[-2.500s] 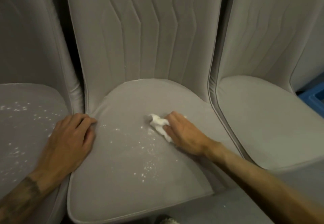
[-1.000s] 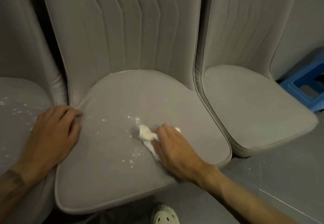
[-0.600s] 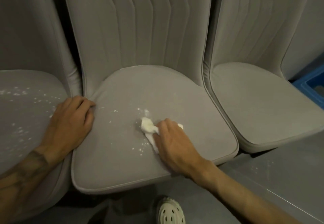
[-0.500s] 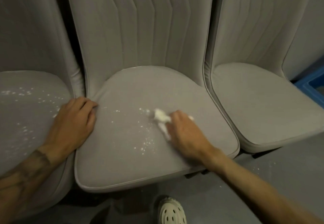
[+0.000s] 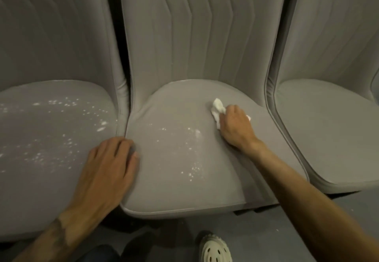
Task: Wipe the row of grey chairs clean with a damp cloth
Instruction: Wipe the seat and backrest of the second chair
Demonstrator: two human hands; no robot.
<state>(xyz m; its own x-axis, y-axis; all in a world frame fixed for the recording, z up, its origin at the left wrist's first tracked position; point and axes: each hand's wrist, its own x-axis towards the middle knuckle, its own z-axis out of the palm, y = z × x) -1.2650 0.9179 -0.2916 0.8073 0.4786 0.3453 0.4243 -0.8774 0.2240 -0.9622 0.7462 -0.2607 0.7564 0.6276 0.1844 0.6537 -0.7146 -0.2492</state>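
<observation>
Three grey padded chairs stand side by side. The middle chair (image 5: 174,190) has white specks (image 5: 192,169) across its seat. My right hand (image 5: 235,128) presses a crumpled white cloth (image 5: 218,109) onto the back right part of that seat. My left hand (image 5: 106,169) rests flat, fingers apart, on the seam between the middle seat and the left chair (image 5: 41,190). The left chair's seat carries many white specks (image 5: 61,130). The right chair (image 5: 328,138) shows no specks.
A grey floor (image 5: 276,241) runs in front of the chairs. A pale perforated clog (image 5: 215,249) shows at the bottom edge, below the middle seat. The tall chair backs close off the far side.
My right hand has slid the cloth back and to the right on the middle seat, away from the specks. My left hand has stayed at the seam. The view has shifted left.
</observation>
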